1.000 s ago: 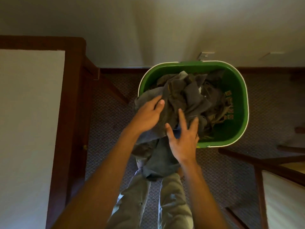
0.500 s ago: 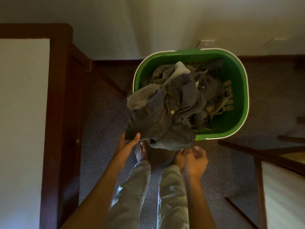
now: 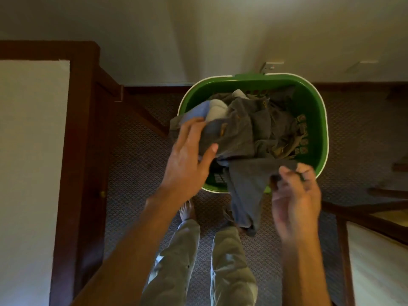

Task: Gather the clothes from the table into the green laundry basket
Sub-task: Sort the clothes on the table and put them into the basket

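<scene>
The green laundry basket [image 3: 318, 107] stands on the carpet ahead of me, filled with dark grey and blue clothes [image 3: 254, 122]. Part of the pile spills over the basket's near-left rim. My left hand [image 3: 187, 160] presses on that overhanging bundle, fingers spread over the cloth. My right hand [image 3: 295, 191] pinches the edge of a grey garment [image 3: 247, 191] that drapes over the near rim and hangs down towards my feet.
A dark wooden table [image 3: 77, 151] with a pale top runs along the left. Another wooden piece with a pale top [image 3: 375, 250] stands at the lower right. The wall lies just behind the basket. My legs and bare feet [image 3: 187, 213] stand on patterned carpet.
Both hands had drawn back from the pile half a second ago. Now the left hand is back on the overhanging bundle and the right hand has taken hold of the hanging grey garment.
</scene>
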Demonstrator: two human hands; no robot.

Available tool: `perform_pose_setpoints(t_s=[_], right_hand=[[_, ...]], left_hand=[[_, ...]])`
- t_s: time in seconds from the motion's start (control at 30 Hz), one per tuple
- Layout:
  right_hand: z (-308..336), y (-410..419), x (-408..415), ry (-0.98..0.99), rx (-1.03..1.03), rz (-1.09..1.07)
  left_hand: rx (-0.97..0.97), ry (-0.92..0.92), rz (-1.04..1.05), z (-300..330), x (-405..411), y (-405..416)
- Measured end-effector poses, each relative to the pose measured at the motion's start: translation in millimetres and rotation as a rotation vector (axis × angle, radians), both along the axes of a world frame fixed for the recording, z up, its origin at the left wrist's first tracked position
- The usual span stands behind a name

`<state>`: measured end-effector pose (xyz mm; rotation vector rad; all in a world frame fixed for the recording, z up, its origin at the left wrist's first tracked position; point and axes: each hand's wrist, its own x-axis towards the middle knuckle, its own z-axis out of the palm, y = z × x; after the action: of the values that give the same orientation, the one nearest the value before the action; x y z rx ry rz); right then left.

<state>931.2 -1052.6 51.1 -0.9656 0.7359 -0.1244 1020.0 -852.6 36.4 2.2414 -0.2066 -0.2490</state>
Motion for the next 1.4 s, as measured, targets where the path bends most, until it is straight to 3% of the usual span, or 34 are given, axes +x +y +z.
perform_pose_setpoints(t_s=[0.13, 0.17, 0.23, 0.27, 0.33, 0.43, 0.5, 0.57, 0.63, 0.7, 0.73, 0.8, 0.9, 0.97, 1.03, 1.1, 1.13, 1.17, 1.23, 1.3, 1.4], right_hand=[[2, -6, 63, -0.219, -0.076, 0.075], [-12, -2, 78, -0.198, -0.191, 0.185], [-58, 7, 100, -0.095, -0.624, 0.526], [-84, 11, 107, -0.079, -0.844, 0.733], [-122, 19, 115, -0.078, -1.143, 1.099], [-131, 29, 126, -0.034, -1.206, 1.346], [-108, 33, 127, 0.008, -0.979, 1.207], [-79, 30, 116, 0.01, -0.866, 0.88], [-66, 22, 94, -0.011, -1.1, 0.636], [-69, 11, 67, 0.161, -1.349, 0.671], [-78, 4, 54, 0.326, -1.37, 0.756], [-103, -8, 34, 0.551, -1.194, 0.88], [-119, -34, 29, 0.474, -0.878, 0.738], [-104, -61, 40, 0.419, -0.81, 0.617], [-87, -97, 56, 0.352, -0.91, 0.404], [-85, -137, 68, 0.369, -1.139, 0.141], [-94, -155, 73, 0.394, -1.229, 0.108], [-106, -168, 76, 0.46, -1.301, 0.22], [-123, -180, 77, 0.597, -1.301, 0.724], [-113, -193, 84, 0.561, -1.249, 1.035], [-75, -211, 96, 0.373, -1.154, 0.885]], left_hand=[[0.364, 0.193, -0.339, -78, -4, -29], [0.474, 0.292, -0.427, -91, -7, -28], [0.599, 0.414, -0.562, -102, -15, -23], [0.584, 0.416, -0.568, -100, -21, -19], [0.377, 0.418, -0.415, -86, -30, -12], [0.096, 0.429, -0.153, -59, -32, -1], [0.032, 0.308, -0.05, -42, -22, 0], [0.117, 0.226, -0.071, -38, -3, -5], [0.328, 0.248, -0.203, -55, 17, -14], [0.488, 0.321, -0.341, -84, 31, -23], [0.528, 0.362, -0.387, -99, 35, -27], [0.5, 0.391, -0.418, -121, 38, -30], [0.369, 0.346, -0.397, -123, 34, -24], [0.253, 0.371, -0.323, -120, 28, -13], [0.24, 0.429, -0.279, -119, 24, -8], [0.336, 0.46, -0.311, -126, 21, -13], [0.366, 0.458, -0.311, -131, 21, -20], [0.359, 0.451, -0.279, -133, 23, -29], [0.299, 0.391, -0.11, -131, 27, -46], [0.23, 0.308, 0.126, -118, 33, -59], [0.26, 0.231, 0.262, -91, 42, -76]])
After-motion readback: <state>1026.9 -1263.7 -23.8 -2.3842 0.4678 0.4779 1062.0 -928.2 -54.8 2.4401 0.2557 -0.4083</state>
